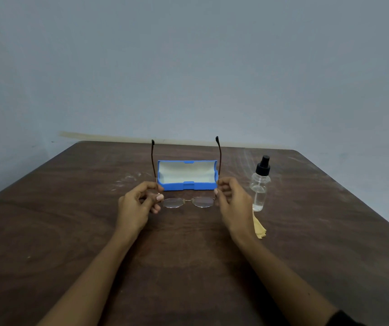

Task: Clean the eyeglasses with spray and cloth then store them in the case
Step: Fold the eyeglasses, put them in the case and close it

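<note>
Glasses (187,201) in front of us, arms unfolded, sticking up. Our left hand (134,203) pinches left hinge, right hand (233,203) pinches right hinge. Touching table (71,231) or not, can't tell. Blue case (187,175) open just behind. Bottle (260,184) upright beside right hand, tan cloth (259,228) peeking from behind wrist.

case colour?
Blue case, open, with a pale off-white lining; head view.
</note>
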A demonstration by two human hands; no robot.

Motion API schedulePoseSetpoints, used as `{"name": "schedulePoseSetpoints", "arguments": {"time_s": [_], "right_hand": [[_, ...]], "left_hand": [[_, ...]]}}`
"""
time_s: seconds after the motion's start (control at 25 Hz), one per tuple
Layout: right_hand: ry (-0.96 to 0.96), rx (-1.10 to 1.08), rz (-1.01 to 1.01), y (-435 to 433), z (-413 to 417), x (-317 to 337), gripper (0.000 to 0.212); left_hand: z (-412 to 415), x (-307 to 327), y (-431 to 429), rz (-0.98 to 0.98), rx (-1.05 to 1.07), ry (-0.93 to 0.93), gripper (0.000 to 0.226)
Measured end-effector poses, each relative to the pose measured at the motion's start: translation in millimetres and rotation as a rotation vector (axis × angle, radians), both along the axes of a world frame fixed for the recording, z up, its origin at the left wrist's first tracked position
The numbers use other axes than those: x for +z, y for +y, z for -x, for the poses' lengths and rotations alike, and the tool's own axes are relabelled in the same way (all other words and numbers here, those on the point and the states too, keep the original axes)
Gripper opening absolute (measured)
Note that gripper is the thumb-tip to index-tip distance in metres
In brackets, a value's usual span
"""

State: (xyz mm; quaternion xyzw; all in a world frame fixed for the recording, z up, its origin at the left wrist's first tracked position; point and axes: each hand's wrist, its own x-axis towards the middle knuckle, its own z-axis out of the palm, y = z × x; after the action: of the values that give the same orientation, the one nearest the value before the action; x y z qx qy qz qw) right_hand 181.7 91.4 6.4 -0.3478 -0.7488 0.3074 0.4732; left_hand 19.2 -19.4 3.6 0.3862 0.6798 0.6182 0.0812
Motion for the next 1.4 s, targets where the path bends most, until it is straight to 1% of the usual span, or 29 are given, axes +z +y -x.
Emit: {"name": "schedulePoseSetpoints", "arguments": {"time_s": [0.2,0.36,0.48,0.76,0.88,1.0,1.16,1.28,1.4], "right_hand": [[0.067,0.032,-0.014,-3.4,-6.8,-8.2,0.036],[0.053,0.018,-0.105,-1.5,-7.2,-7.4,0.037],[0.008,0.015,-0.173,-1.5,-4.8,-11.6,0.038],[-0.119,-0.013,-0.252,1.4,-3.9,-15.4,0.041],[-0.134,-0.031,-0.301,2.1,-3.2,-16.8,0.046],[-0.131,-0.027,-0.346,3.6,-1.8,-18.9,0.043],[-0.135,-0.015,-0.340,4.5,-0.6,-20.7,0.043],[-0.150,-0.034,-0.367,3.2,-0.7,-20.3,0.042],[-0.150,-0.012,-0.339,3.8,-1.0,-19.7,0.042]], "left_hand": [[-5.4,-1.2,3.9,-0.018,0.015,0.102,0.022],[-2.7,-2.0,7.6,0.001,-0.010,0.139,0.021],[-3.8,-1.5,8.3,-0.001,-0.016,0.163,0.020],[-4.3,0.4,8.3,-0.012,-0.037,0.149,0.019],[-3.5,-0.4,8.4,-0.008,-0.050,0.121,0.021],[-2.9,-1.1,8.7,-0.026,-0.074,0.072,0.024],[0.3,-3.1,10.0,-0.072,-0.076,-0.032,0.032],[3.4,-4.4,11.0,-0.086,-0.093,-0.049,0.032],[3.1,-3.7,10.5,-0.092,-0.123,-0.046,0.026]]}}
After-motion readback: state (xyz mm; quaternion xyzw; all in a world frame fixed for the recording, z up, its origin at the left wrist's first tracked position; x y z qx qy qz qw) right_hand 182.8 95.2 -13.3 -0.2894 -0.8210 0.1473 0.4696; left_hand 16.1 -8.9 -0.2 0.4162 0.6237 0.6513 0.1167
